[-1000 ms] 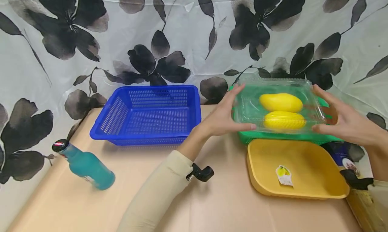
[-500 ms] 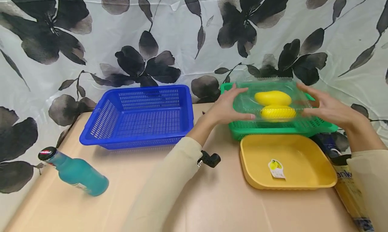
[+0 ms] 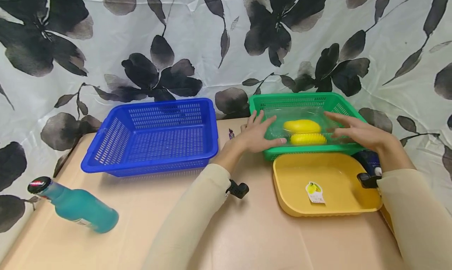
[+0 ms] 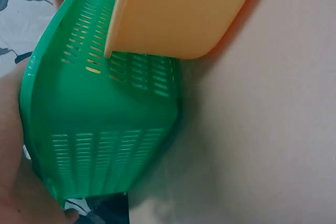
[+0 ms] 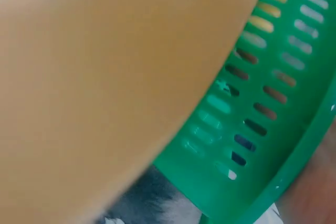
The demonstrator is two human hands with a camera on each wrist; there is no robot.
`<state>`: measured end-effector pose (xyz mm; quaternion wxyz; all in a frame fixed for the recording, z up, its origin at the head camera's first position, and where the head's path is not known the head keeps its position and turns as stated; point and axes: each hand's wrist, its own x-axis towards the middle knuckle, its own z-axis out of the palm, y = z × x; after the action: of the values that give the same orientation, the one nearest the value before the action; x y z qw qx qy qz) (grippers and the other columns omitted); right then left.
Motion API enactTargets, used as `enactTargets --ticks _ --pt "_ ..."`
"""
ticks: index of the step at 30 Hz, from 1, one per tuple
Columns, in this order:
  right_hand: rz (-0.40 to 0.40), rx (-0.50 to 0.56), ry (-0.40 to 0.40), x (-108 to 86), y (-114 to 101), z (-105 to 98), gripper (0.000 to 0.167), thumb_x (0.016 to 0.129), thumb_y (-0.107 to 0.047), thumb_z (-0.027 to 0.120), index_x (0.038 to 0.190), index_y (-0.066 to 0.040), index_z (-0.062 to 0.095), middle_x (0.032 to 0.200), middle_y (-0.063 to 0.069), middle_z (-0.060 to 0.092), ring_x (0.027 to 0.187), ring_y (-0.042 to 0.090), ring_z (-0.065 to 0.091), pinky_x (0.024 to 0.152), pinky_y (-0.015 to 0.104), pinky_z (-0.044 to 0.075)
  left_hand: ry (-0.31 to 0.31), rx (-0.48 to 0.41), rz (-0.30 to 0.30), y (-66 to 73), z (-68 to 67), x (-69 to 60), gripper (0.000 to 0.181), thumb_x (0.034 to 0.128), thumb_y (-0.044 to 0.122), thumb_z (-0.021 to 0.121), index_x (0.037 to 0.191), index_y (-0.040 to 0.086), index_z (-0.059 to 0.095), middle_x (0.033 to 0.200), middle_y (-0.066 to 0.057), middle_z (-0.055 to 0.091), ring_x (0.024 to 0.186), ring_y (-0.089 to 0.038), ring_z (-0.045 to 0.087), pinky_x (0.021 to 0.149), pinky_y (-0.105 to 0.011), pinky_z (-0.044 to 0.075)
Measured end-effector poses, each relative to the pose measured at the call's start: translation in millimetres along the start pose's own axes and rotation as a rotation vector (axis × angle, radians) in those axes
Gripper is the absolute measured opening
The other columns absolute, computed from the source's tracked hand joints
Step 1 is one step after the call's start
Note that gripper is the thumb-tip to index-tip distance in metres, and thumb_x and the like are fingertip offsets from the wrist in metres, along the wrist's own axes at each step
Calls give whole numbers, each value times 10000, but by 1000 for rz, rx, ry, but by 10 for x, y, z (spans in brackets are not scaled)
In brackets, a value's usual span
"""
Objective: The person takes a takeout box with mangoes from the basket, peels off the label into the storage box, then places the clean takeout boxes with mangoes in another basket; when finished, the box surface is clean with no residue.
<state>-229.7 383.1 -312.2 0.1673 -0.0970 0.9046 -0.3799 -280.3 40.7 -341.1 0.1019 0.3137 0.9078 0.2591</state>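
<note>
In the head view, a clear plastic box (image 3: 307, 112) lies inside the green basket (image 3: 293, 99). Two yellow things are in it: a smooth, mango-shaped one (image 3: 302, 126) and a ridged one like a corn cob (image 3: 308, 139). My left hand (image 3: 256, 134) is at the basket's left rim, its fingers spread. Over the basket's right side is my right hand (image 3: 360, 132), fingers stretched toward the box; whether they touch it I cannot tell. Both wrist views show the basket's slotted wall (image 4: 100, 103) with part of a hand at its rim.
A yellow tray (image 3: 328, 187) with a lemon sticker stands in front of the green basket. To the left is a blue basket (image 3: 159, 144). A teal bottle (image 3: 84, 209) lies farther left. A small purple thing (image 3: 231, 134) sits between the baskets. A patterned cloth hangs behind.
The plastic box has come down into the green basket; earlier both hands held it above. Now the fingers are spread, the left hand at the rim. The head view has shifted rightward.
</note>
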Motion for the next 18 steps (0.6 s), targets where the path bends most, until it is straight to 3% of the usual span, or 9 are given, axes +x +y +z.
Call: enactTargets --ticks 1,3,6,10,14,18 --pt "12 3 -20 17 -1 5 752 1079 -256 510 1665 -122 59 1697 265 44 1434 525 357 1063 727 367 -14 13 -1 -4 2 4 824 953 710 518 1641 343 253 1734 -78 -70 1581 -288 -173 1218 -700 75" --pt "37 -24 -47 41 -8 10 740 1089 -327 499 1662 -104 87 1698 266 -12 1465 573 237 1062 758 334 -32 23 6 -3 11 13 765 982 715 442 1632 346 282 1730 -66 -105 1574 -278 -203 1214 -708 59" --pt "72 -85 -37 59 -26 12 755 1076 -411 518 1660 -114 143 1705 236 -55 1487 589 142 1065 734 365 -29 19 23 9 29 30 697 1013 689 390 1616 344 330 1733 -50 -86 1575 -289 -197 1200 -730 67" --pt "83 -196 2 70 -45 38 775 1057 -485 527 1655 -125 191 1706 238 -9 1456 589 246 1055 715 393 -16 57 20 35 36 44 644 1031 645 403 1597 339 380 1741 -42 3 1580 -333 -157 1183 -749 107" --pt "58 -287 7 75 -40 99 808 1046 -481 554 1652 -96 184 1695 268 -18 1431 619 263 1077 773 291 -32 91 13 65 15 48 570 1036 557 429 1566 347 442 1740 -55 52 1578 -343 -159 1174 -757 104" --pt "52 -307 -24 62 -38 134 832 1050 -445 561 1654 -71 127 1675 305 -76 1467 635 108 1086 813 171 -60 76 27 65 -17 8 522 1048 470 413 1555 352 460 1741 -45 50 1576 -334 -174 1177 -754 87"
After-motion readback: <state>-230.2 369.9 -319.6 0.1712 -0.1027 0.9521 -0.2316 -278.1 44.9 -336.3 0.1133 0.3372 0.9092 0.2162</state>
